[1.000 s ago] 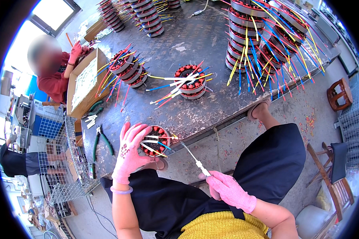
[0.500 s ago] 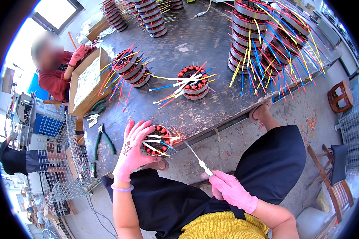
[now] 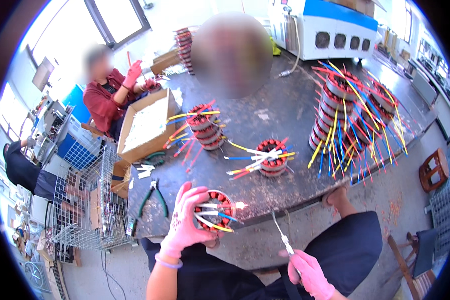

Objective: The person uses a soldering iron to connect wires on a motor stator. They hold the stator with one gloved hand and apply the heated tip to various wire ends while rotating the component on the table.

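My left hand (image 3: 187,222), in a pink glove, curls around the left side of a motor stator (image 3: 218,197) at the table's front edge. Red windings ring the stator, and white-sleeved, blue and yellow wires stick out to its right. An orange-white glow (image 3: 241,205) burns at the end of one wire. In front of the table, my right hand (image 3: 309,274), also gloved in pink, grips a pen-shaped tool (image 3: 286,243) with a white collar and long thin metal tip. That tip is apart from the stator, to the right of the glow.
Green-handled pliers (image 3: 155,197) lie left of the stator. Behind it are a single stator (image 3: 272,172) and stator stacks (image 3: 330,112) with splayed wires. A cardboard box (image 3: 172,112) holds white pieces. One co-worker (image 3: 105,102) sits beyond it; another person's blurred shape is across the table.
My view has tilted up, showing more of the far side. The tool's tip has drawn away from the glowing wire, to the right. My left hand still holds the stator.
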Tool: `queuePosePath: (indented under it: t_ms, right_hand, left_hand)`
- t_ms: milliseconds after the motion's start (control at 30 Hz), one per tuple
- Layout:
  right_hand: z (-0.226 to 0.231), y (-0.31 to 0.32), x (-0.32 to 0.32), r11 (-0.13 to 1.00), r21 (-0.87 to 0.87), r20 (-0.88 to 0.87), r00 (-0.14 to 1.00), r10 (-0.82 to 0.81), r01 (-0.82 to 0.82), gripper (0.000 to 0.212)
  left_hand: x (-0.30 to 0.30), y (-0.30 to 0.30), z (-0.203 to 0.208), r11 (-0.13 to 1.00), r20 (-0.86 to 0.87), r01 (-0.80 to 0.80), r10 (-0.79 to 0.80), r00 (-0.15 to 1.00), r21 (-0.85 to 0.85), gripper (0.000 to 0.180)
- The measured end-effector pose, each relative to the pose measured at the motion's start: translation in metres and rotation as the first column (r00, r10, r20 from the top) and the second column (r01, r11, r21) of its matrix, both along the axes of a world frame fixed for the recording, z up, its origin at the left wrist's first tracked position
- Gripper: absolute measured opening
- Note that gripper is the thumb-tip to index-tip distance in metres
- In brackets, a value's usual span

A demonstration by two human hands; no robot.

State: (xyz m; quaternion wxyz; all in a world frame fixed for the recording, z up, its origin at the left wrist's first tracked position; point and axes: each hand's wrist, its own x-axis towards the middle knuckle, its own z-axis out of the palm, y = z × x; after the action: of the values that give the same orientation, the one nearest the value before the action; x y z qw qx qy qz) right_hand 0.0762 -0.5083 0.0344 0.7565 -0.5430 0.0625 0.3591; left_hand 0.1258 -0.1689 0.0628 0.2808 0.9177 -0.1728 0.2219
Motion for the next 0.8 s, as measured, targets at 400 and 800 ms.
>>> queuePosePath:
  t_ms: [400, 800]
  right_hand:
    - [0.037, 0.021, -0.013, 0.985, 0.008, 0.041, 0.984, 0.171, -0.171, 0.022]
    - [0.037, 0.021, -0.01, 0.953, -0.071, 0.034, 0.954, 0.296, -0.294, 0.039]
  left_hand:
    - [-0.014, 0.01, -0.009, 0.976, 0.231, -0.205, 0.183, 0.956, 0.076, 0.096]
    - [-0.013, 0.01, -0.012, 0.966, 0.284, -0.232, 0.193, 0.939, 0.112, 0.093]
